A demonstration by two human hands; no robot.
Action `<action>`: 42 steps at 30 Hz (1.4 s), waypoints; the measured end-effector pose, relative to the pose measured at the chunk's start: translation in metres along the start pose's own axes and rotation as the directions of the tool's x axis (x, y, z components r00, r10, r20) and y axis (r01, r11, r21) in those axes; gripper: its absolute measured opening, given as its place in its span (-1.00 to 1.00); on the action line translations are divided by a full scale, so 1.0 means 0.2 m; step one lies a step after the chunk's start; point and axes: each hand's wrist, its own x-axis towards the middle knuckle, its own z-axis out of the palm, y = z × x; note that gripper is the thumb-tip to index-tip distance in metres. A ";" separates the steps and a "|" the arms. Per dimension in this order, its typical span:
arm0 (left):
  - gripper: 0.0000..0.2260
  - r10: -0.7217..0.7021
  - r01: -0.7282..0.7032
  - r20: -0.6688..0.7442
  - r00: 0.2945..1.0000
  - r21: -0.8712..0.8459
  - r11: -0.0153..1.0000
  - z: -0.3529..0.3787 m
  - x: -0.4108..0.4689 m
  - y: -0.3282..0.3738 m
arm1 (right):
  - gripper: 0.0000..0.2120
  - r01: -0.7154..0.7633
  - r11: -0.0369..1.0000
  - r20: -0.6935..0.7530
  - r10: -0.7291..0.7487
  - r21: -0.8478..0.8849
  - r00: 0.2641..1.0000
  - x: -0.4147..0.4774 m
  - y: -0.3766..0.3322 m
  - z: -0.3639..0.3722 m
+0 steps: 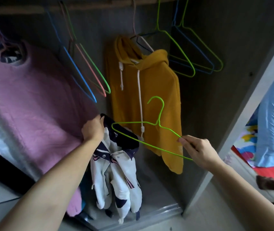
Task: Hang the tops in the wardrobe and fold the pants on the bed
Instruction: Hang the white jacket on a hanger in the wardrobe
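Observation:
My left hand (93, 129) grips the dark collar of a white and navy top (116, 174), which hangs down limp inside the open wardrobe. My right hand (198, 151) pinches the right end of a green wire hanger (143, 140), held level with its left tip touching the top's collar. A mustard hoodie (143, 90) hangs on the rail (89, 5) just behind the hanger. A pink sweater (32, 104) hangs at the left, against my left hand.
Several bare blue, pink and green hangers (89, 70) dangle between the sweater and hoodie, more bare hangers (193, 52) at the right. The wardrobe's grey side panel (243, 114) stands right of my hand. Beyond it lies the bed (273, 130) with light blue fabric and a brown garment (273, 184).

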 end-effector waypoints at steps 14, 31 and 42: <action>-0.74 0.378 -0.357 -0.252 0.891 0.126 0.926 -0.22 0.04 0.11 | -0.70 0.094 0.981 -0.141 -0.118 -0.169 0.983 0.07 -0.06 0.07; -0.66 0.252 -0.312 -0.187 0.949 -0.480 0.820 -0.23 0.01 0.33 | -0.71 -0.008 0.995 -0.037 0.011 0.104 0.999 0.03 -0.36 0.41; -0.70 0.463 -0.517 -0.239 0.854 -0.497 0.697 -0.43 -0.01 0.54 | -0.71 0.108 0.916 -0.315 0.021 0.387 0.949 0.16 -0.39 0.32</action>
